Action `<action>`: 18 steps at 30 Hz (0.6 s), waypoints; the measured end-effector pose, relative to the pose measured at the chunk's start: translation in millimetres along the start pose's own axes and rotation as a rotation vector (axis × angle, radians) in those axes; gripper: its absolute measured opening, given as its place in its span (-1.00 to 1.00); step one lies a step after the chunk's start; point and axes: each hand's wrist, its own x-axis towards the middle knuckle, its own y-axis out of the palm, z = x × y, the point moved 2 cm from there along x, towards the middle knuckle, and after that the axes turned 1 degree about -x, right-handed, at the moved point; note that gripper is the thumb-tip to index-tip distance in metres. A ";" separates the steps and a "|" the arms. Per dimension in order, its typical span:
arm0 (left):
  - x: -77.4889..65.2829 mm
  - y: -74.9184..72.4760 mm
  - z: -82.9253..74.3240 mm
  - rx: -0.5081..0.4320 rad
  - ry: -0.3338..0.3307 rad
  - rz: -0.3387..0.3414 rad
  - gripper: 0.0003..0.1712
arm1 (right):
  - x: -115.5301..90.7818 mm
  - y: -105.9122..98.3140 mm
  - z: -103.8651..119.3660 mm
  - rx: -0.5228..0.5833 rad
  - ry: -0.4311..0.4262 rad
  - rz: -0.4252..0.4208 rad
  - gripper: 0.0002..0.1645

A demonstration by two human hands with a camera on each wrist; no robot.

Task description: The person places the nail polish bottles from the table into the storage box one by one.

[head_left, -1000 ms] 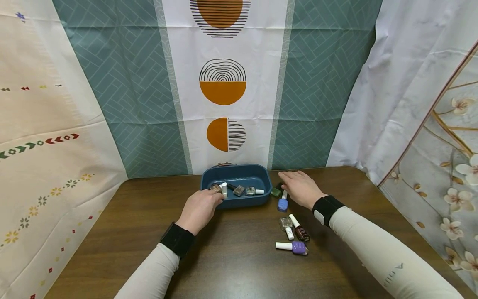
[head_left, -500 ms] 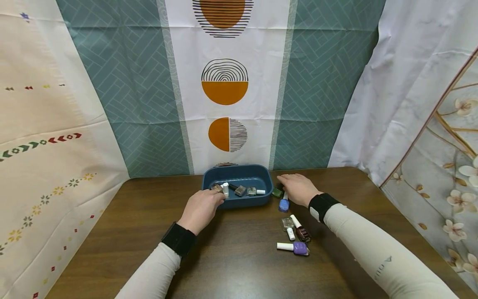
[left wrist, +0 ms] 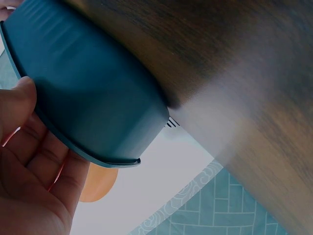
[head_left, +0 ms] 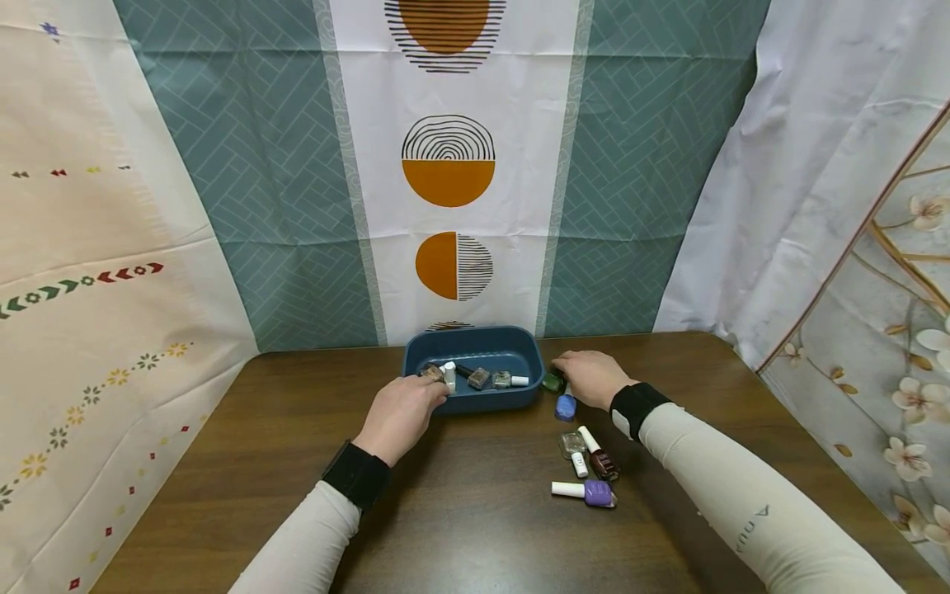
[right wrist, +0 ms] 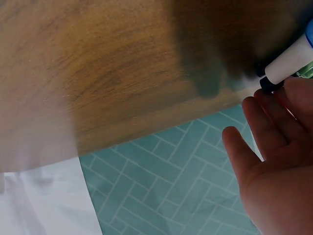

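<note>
- Nail-polish bottles: split between blue tray [head_left: 471, 402] and open surface [head_left: 297, 445] to its right.
- In tray: brown glitter bottle [head_left: 431, 373] at left end, upright-looking white cap [head_left: 449, 373] beside it, dark-capped glitter bottle [head_left: 479, 379] mid-tray, white-capped glitter bottle [head_left: 501, 379] toward right end.
- Outside: green bottle [head_left: 552, 382] just beside tray's right end; blue bottle [head_left: 566, 407] next to it; nearer the person, clear glitter bottle [head_left: 571, 445], dark red bottle [head_left: 604, 465] and purple bottle [head_left: 599, 493] in a loose cluster.
- Left grip [head_left: 397, 417]: narrow, holding tray rim at near-left corner; thumb [left wrist: 22, 93] on outer side, fingers across the rim. Probably to keep tray from sliding.
- Right grip [head_left: 594, 378]: over green and blue bottles, fingertips by black cap [right wrist: 269, 85]. Cannot tell whether pinching it or only touching.
- Loose bottles lying on their sides, caps pointing various ways; a settled pose, by judgement, though with some chance of rolling at a nudge.
- Tray close to back edge of surface, before patterned backdrop [head_left: 297, 247]; little room behind, judging from head view. Exact gap not readable.
- Tightest spot: between tray's right wall and right grip, with green and blue bottles crowded there.
- Easiest room for moving: above tray's open top, and across plain wood to the left and in front.
</note>
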 end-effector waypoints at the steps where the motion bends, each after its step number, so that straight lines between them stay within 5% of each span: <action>1: 0.0 0.0 0.0 0.001 0.003 -0.003 -0.88 | -0.1 0.2 -0.2 0.003 0.003 0.002 -0.58; 18: 1.2 -0.2 -0.2 -0.005 0.000 0.002 -0.88 | 2.4 5.6 -5.2 -0.018 0.000 -0.067 -0.82</action>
